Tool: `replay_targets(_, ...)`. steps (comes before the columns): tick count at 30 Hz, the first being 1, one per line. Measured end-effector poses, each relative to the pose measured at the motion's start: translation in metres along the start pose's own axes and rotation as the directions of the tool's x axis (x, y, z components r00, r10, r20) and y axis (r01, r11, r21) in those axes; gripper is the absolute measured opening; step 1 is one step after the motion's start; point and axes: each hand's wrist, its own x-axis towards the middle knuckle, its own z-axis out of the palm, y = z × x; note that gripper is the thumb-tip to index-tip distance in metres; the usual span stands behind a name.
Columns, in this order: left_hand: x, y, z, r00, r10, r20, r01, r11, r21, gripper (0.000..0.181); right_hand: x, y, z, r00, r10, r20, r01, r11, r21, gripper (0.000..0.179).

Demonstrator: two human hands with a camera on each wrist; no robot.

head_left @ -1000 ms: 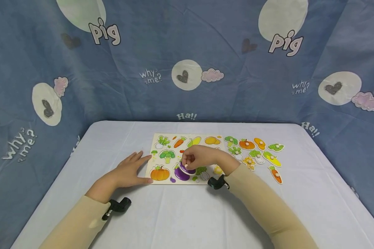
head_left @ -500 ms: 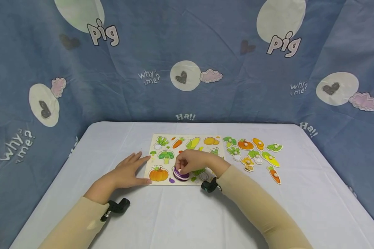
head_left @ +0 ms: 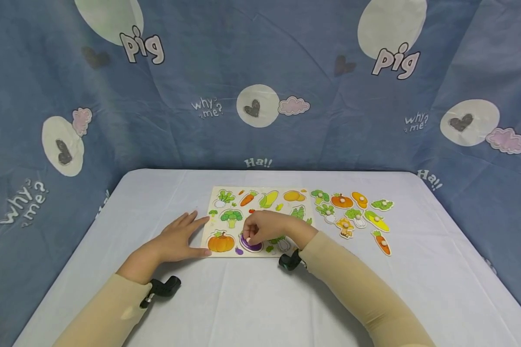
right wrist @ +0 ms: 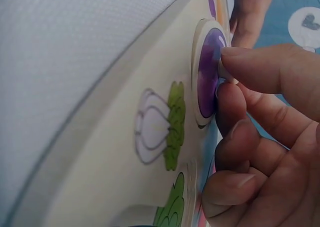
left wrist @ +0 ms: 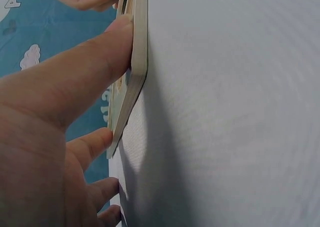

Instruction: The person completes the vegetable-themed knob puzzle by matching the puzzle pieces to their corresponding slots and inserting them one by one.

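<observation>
From the head view, we see the left hand (head_left: 173,241) with its fingers stretched out and spread, the thumb on the near left corner of the puzzle board (head_left: 265,253) and the index fingertip at its left edge. The right hand (head_left: 269,226) pinches the purple piece (head_left: 252,247) from above. We find that piece over the board's near row, between the printed pumpkin (head_left: 221,243) and a green-and-white vegetable print partly covered by the right hand. Off the board's right side, on the white cloth (head_left: 226,299), lie loose knobbed pieces, among them a pumpkin piece (head_left: 342,201), a corn piece (head_left: 377,221) and a carrot piece (head_left: 381,243), the carrot nearest to us.

From the left wrist view, we look along the board's pale edge (the printed face is turned almost out of sight). The left thumb lies over the edge, the index fingertip touches it further along, and the remaining fingers reach out beyond, straight and holding nothing.

From the right wrist view, we see the right thumb and index finger closed on the piece's knob (right wrist: 227,76), with the other fingers curled underneath. The piece's pale rim stands proud of the board's surface; we cannot tell how far it is seated. A small cabbage print (right wrist: 159,127) shows beside it.
</observation>
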Motion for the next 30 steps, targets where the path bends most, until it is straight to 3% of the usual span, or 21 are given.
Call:
replay_targets(18, 0.0, -0.001, -0.002, 1.0, 0.016, -0.024, -0.017, 1.0, -0.006, 0.101, -0.003, 0.002, 0.001, 1.0, -0.012, -0.027, 0.012, 1.0, 0.003, 0.009)
replay_targets(25, -0.001, -0.001, 0.001, 1.0, 0.011, -0.019, -0.012, 1.0, -0.016, 0.101, -0.014, 0.007, 0.0, 0.999, -0.037, -0.038, 0.04, 0.996, 0.079, 0.012)
replay_targets(30, -0.002, 0.0, 0.001, 0.999, 0.032, -0.03, -0.032, 0.999, -0.02, 0.101, -0.028, 0.008, -0.005, 0.996, -0.064, -0.068, 0.069, 0.995, 0.073, 0.013)
